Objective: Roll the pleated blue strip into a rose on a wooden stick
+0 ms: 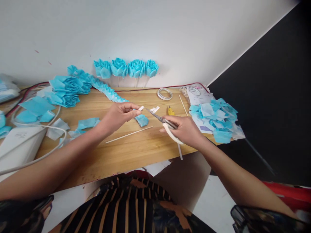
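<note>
I'm looking at a plain pale wall (155,29) beyond the fingers (131,105), few reddish marks (37,51) off to their left, and a big black surface (272,97) over to their right. Light wood table (126,150) under them, pale floor (215,202) further down.

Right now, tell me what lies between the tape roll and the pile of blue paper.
One thin stick lies on the table between the tape roll and the blue paper, as the head view shows.

two hands (123,114) (187,127), one pair of scissors (160,118), one tape roll (165,98), two loose sticks (128,134) (183,105), four upright flowers (119,67)
</note>
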Action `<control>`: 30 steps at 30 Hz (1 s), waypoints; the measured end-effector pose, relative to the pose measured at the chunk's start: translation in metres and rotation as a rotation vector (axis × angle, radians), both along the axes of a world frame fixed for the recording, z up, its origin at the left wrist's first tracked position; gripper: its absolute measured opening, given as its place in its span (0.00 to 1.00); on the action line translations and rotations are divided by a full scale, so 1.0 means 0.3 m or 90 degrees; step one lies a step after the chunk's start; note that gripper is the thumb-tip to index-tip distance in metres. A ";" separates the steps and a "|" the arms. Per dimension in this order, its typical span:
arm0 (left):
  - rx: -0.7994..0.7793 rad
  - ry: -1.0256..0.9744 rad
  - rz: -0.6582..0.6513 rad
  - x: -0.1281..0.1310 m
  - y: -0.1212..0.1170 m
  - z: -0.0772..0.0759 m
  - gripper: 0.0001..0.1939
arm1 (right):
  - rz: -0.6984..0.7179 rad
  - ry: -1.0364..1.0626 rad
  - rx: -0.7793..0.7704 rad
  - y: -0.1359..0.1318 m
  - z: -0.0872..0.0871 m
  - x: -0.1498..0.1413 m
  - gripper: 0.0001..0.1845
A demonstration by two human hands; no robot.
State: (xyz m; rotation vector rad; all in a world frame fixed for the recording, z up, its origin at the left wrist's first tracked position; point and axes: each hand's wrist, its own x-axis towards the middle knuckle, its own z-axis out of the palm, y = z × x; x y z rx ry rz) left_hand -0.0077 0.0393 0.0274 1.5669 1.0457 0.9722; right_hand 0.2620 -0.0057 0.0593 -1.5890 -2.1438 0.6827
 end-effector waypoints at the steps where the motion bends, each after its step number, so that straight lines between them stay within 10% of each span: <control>1: 0.003 0.006 -0.001 -0.006 0.003 0.000 0.19 | 0.004 -0.025 0.018 -0.002 0.007 -0.002 0.16; 14: 0.277 0.104 0.001 -0.010 -0.049 0.169 0.18 | 0.060 -0.234 0.093 0.010 0.031 -0.032 0.08; 30: 0.348 0.379 -0.147 0.065 0.037 0.159 0.08 | 0.147 -0.365 0.210 -0.008 0.002 -0.030 0.22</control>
